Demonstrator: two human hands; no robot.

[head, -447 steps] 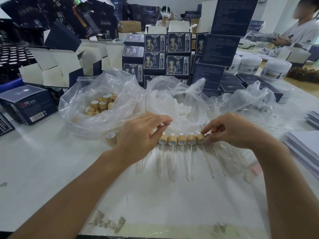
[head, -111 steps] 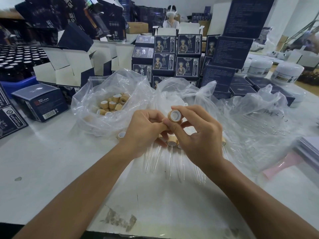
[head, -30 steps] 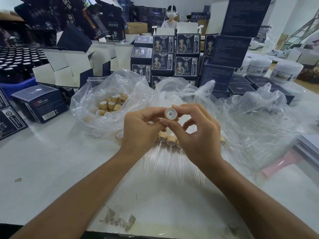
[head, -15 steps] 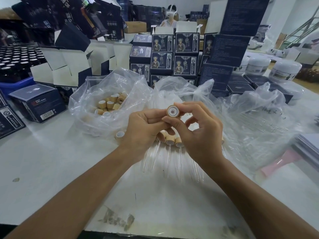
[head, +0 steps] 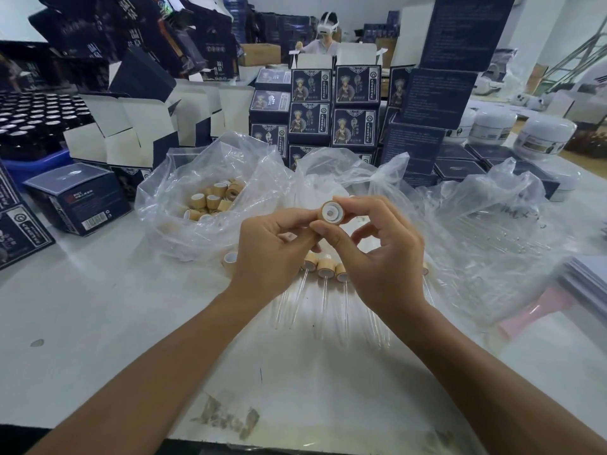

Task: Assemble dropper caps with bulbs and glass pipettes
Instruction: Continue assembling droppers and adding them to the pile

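Note:
A bamboo-coloured dropper cap [head: 331,212] with a white insert is held up above the table, its open side facing me. My right hand [head: 377,254] pinches it between thumb and forefinger. My left hand [head: 272,251] reaches to the cap's left side with its fingertips. Below my hands, several finished droppers [head: 325,270] lie in a row with their glass pipettes pointing toward me. A clear bag of loose caps [head: 213,198] stands at the left; one loose cap [head: 230,257] lies beside it.
A second clear bag [head: 322,172] sits behind my hands, and a third [head: 492,231] at the right holds glass pipettes. Dark blue cartons [head: 335,106] are stacked behind. White jars [head: 542,136] stand far right, and a person works at the back.
Both hands have kept the cap raised in about the same place. Over the last second the cap has turned slightly between the fingers.

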